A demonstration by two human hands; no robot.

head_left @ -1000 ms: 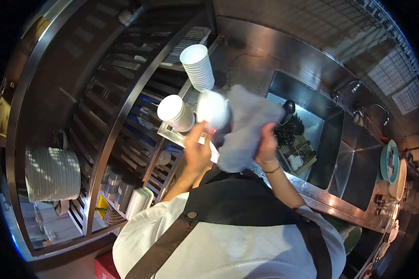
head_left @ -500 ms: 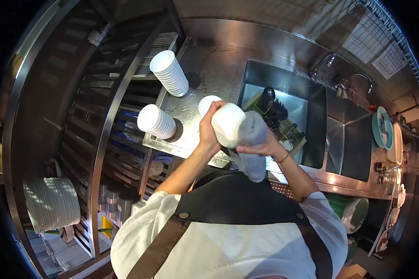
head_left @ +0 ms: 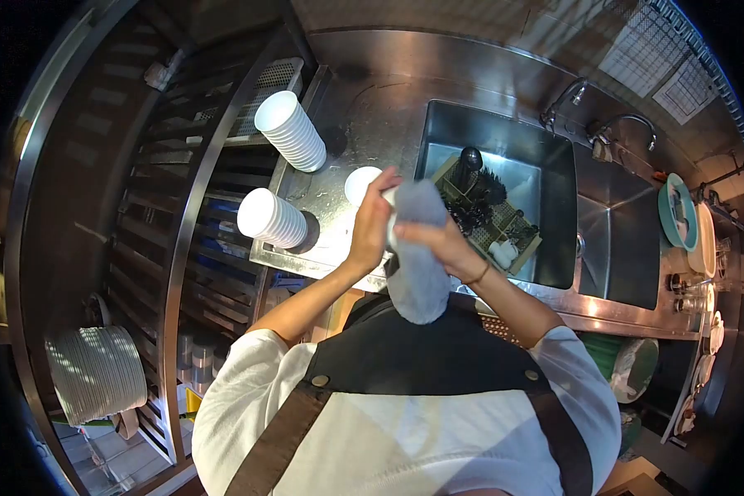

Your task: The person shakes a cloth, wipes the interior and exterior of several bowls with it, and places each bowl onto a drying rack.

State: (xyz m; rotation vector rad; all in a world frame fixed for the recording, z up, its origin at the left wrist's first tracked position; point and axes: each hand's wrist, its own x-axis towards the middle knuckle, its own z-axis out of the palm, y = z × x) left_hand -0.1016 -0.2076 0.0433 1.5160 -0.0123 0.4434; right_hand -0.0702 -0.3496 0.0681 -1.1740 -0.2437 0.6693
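My left hand [head_left: 370,233] grips a white bowl [head_left: 391,223], which shows only as a narrow strip behind the cloth. Wrapped around a grey cloth [head_left: 422,285], my right hand [head_left: 441,244] presses it against the bowl, and the cloth's loose end hangs toward my apron. Just beyond my left hand, a single white bowl [head_left: 362,185] stands on the steel counter [head_left: 380,107]. Two stacks of similar white bowls rise to the left, a taller one [head_left: 296,136] at the back and a shorter one [head_left: 271,219] nearer the counter's edge.
Right of my hands, a sink [head_left: 546,223] contains a rack of dark utensils [head_left: 488,198]. A second basin [head_left: 616,248] and a faucet [head_left: 570,97] lie farther right, near a teal basin [head_left: 676,213]. A slatted metal shelf [head_left: 194,207] and stacked plates [head_left: 97,374] are at left.
The bowl has turned from facing the camera to nearly hidden behind the cloth. My right hand and the cloth have moved left across it, close to my left hand.
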